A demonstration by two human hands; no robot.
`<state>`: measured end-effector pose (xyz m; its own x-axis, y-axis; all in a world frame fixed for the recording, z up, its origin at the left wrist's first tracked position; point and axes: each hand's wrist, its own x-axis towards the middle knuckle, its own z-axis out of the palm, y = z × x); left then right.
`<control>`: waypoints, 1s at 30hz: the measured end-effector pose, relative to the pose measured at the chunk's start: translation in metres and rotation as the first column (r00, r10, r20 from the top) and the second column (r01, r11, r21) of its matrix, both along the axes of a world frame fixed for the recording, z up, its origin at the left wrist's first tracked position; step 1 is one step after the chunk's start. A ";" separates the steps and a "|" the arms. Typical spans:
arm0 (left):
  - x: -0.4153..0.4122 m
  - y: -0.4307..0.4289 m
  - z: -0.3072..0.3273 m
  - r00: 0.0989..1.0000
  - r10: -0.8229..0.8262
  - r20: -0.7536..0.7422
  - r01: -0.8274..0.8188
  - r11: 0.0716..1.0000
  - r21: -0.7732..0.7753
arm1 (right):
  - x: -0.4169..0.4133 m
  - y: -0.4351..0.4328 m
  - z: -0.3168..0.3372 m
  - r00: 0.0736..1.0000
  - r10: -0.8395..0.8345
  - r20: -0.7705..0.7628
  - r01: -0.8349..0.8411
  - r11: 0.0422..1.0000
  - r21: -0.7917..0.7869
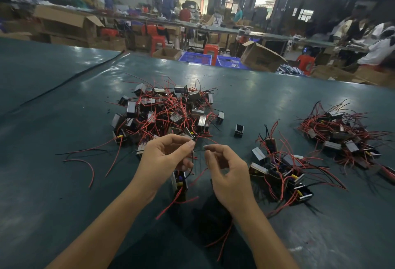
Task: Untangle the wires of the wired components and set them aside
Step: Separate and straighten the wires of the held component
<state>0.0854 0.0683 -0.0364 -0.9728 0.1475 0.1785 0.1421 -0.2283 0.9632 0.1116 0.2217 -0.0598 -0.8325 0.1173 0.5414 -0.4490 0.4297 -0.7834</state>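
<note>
On the green table (64, 194), three wire piles; left hand (164, 157) pinches a black wire (192, 158), right hand (226, 170) half-curled, apparently empty; bare room left.

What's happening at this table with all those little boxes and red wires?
A person is untangling small wired components by hand. The left hand pinches a thin black wire, with one component hanging below it, while the right hand is raised beside it with its fingers curled. A big tangled pile lies ahead on the green table. Two smaller piles sit to the right, and one lone component lies between.
</note>
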 end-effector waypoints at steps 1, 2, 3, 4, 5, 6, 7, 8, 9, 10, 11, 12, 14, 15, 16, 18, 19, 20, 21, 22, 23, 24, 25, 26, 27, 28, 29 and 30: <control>0.001 0.000 0.000 1.000 -0.011 -0.004 0.011 1.000 -0.001 | 0.000 -0.003 0.001 1.000 0.005 -0.013 -0.005 1.000 -0.013; 0.001 0.000 0.000 1.000 -0.020 -0.008 0.020 1.000 -0.002 | -0.001 -0.005 0.003 1.000 0.006 -0.013 -0.007 1.000 -0.025; 0.001 0.000 0.000 1.000 -0.026 -0.010 0.026 1.000 -0.001 | -0.001 -0.007 0.004 1.000 0.010 0.007 -0.010 0.999 -0.042; 0.001 0.000 0.000 1.000 -0.029 -0.011 0.029 1.000 0.001 | 0.000 -0.009 0.004 0.999 0.020 0.048 -0.016 0.997 -0.074; 0.002 0.000 0.000 0.999 -0.031 -0.014 0.031 0.999 0.006 | 0.000 -0.010 0.005 0.995 0.034 0.098 -0.022 0.992 -0.122; 0.002 0.000 0.000 0.999 -0.031 -0.019 0.031 0.999 0.010 | 0.000 -0.011 0.005 0.989 0.046 0.141 -0.021 0.984 -0.175; 0.002 0.000 0.000 0.999 -0.026 -0.029 0.026 1.000 0.011 | 0.001 -0.012 0.005 0.984 0.054 0.171 -0.015 0.974 -0.224; 0.002 0.000 0.000 0.999 -0.019 -0.044 0.019 1.000 0.007 | 0.001 -0.012 0.006 0.981 0.056 0.186 -0.005 0.965 -0.262; 0.002 0.000 0.000 0.998 -0.011 -0.061 0.011 1.000 0.000 | 0.001 -0.012 0.007 0.981 0.052 0.188 0.005 0.957 -0.289; 0.002 0.001 0.000 0.997 -0.004 -0.078 0.003 1.000 -0.006 | 0.001 -0.013 0.008 0.982 0.046 0.181 0.013 0.949 -0.314; 0.002 0.001 0.000 0.995 0.003 -0.095 -0.004 1.000 -0.010 | 0.001 -0.014 0.010 0.985 0.043 0.170 0.018 0.940 -0.341; 0.002 0.001 0.000 0.993 0.010 -0.114 -0.012 1.000 -0.014 | 0.001 -0.015 0.011 0.987 0.041 0.157 0.019 0.930 -0.366; 0.003 0.001 0.000 0.988 0.020 -0.151 -0.025 0.999 -0.029 | 0.001 -0.016 0.013 0.990 0.040 0.132 0.013 0.925 -0.380; 0.003 0.002 0.000 0.986 0.025 -0.164 -0.031 0.999 -0.035 | 0.001 -0.016 0.013 0.992 0.042 0.123 0.007 0.929 -0.370; 0.003 0.002 0.000 0.985 0.029 -0.172 -0.037 0.999 -0.039 | 0.002 -0.017 0.012 0.992 0.042 0.118 0.004 0.932 -0.362; 0.003 0.002 0.000 0.983 0.035 -0.179 -0.044 0.998 -0.045 | 0.002 -0.018 0.012 0.993 0.029 0.115 0.015 0.930 -0.366; 0.003 0.002 -0.001 0.982 0.037 -0.184 -0.047 0.998 -0.048 | 0.002 -0.018 0.012 0.993 0.023 0.113 0.021 0.927 -0.374; 0.003 0.002 -0.001 0.981 0.040 -0.191 -0.051 0.997 -0.051 | 0.002 -0.018 0.012 0.993 0.024 0.112 0.020 0.926 -0.378; 0.003 0.002 -0.001 0.979 0.045 -0.200 -0.056 0.997 -0.053 | 0.002 -0.018 0.012 0.993 0.031 0.112 0.013 0.928 -0.374; 0.003 0.002 -0.001 0.976 0.050 -0.213 -0.063 0.996 -0.057 | 0.003 -0.019 0.013 0.992 0.046 0.115 -0.001 0.932 -0.364; 0.003 0.002 -0.001 0.972 0.055 -0.230 -0.071 0.995 -0.063 | 0.004 -0.019 0.013 0.991 0.065 0.118 -0.019 0.934 -0.357; 0.004 0.002 -0.001 0.967 0.058 -0.249 -0.079 0.994 -0.072 | 0.004 -0.020 0.013 0.989 0.085 0.119 -0.037 0.933 -0.357; 0.004 0.001 -0.001 0.962 0.062 -0.267 -0.087 0.993 -0.080 | 0.004 -0.021 0.012 0.988 0.098 0.119 -0.049 0.932 -0.358; 0.004 0.001 -0.001 0.957 0.067 -0.282 -0.094 0.992 -0.084 | 0.005 -0.023 0.012 0.988 0.099 0.120 -0.051 0.934 -0.354; 0.005 0.002 -0.001 0.953 0.073 -0.294 -0.102 0.991 -0.085 | 0.005 -0.024 0.011 0.989 0.091 0.121 -0.044 0.937 -0.346; 0.005 0.002 -0.001 0.949 0.078 -0.305 -0.108 0.991 -0.085 | 0.005 -0.025 0.010 0.989 0.081 0.121 -0.035 0.939 -0.343; 0.005 0.003 -0.002 0.946 0.081 -0.315 -0.112 0.990 -0.083 | 0.004 -0.026 0.010 0.989 0.077 0.124 -0.029 0.936 -0.351; 0.005 0.004 -0.002 0.943 0.084 -0.322 -0.115 0.990 -0.078 | 0.004 -0.027 0.009 0.989 0.081 0.127 -0.028 0.928 -0.370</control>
